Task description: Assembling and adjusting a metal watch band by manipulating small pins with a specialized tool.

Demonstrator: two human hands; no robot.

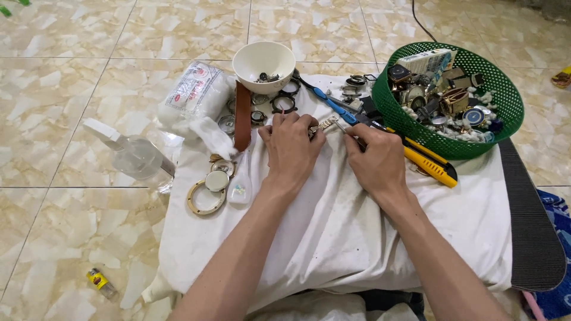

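Note:
My left hand (pixel 291 148) rests on a white cloth (pixel 333 232) and pinches a small metal watch piece with a linked bracelet (pixel 326 123) that sticks out to the right of its fingers. My right hand (pixel 377 159) is closed around a thin metal tool (pixel 344 128) whose tip points at that bracelet. Both hands sit close together near the cloth's far middle. The body of the watch piece is hidden under my left fingers.
A white bowl (pixel 263 64) with small parts, a brown strap (pixel 242 116), watch rings (pixel 206 197), a small glue bottle (pixel 240 187), a yellow utility knife (pixel 429 164), a green basket (pixel 502 119) of watches, a clear spray bottle (pixel 134 156) and cotton pack (pixel 193 89) surround the hands.

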